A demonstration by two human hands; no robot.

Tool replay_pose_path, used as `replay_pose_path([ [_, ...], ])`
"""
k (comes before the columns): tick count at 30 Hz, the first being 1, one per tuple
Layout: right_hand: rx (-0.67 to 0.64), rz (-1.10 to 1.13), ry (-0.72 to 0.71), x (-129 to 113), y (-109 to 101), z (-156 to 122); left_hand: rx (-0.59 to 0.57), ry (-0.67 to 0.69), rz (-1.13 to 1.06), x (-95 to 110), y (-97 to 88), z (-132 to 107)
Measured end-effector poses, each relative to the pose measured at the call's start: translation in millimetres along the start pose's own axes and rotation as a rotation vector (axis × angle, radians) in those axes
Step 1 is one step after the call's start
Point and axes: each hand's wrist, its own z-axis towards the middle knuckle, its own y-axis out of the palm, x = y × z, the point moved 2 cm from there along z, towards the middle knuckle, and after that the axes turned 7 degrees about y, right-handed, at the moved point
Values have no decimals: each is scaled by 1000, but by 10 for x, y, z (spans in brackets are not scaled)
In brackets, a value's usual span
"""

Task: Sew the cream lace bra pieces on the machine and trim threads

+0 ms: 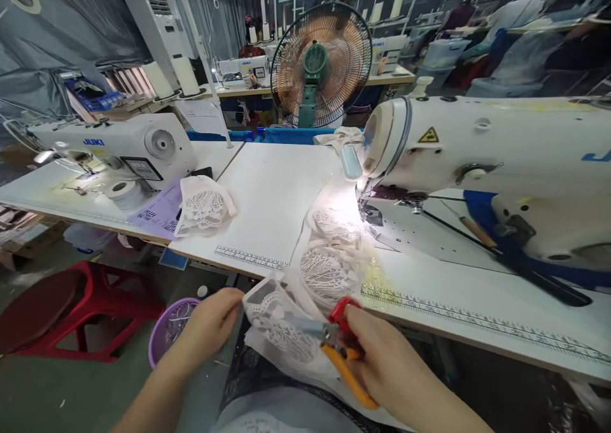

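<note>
My left hand pinches the left edge of a white lace piece that hangs over the table's front edge and across my lap. In my right hand is a pair of scissors with red and orange handles. Their blades point left and lie against the lace piece; whether they are cutting cannot be made out. More lace cups run from this piece up the table to the lit needle area of the sewing machine on the right.
A separate lace cup lies on a purple paper at the left. Behind it stands another sewing machine. A fan faces the table. Below left are a purple bin and a red stool. A wooden-handled tool lies right.
</note>
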Motion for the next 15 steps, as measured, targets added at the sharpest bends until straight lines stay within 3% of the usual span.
replay_pose_path([
  [1,-26,-31,-52,-65,35,-6,69,105,68,61,-39,-7],
  [3,-56,-33,-171,-214,103,-16,75,365,75,218,15,-11],
  [4,-68,-5,-226,-285,128,-23,21,482,58,290,96,-5],
  [6,-120,70,-277,-383,144,-41,-120,579,10,372,293,28],
  [8,-208,99,-231,-392,104,-60,-210,537,-43,372,437,75],
  [10,-281,76,-139,-312,14,-75,-275,453,-117,328,466,106],
  [15,-348,133,92,74,-201,-66,-338,140,-365,143,241,98],
])
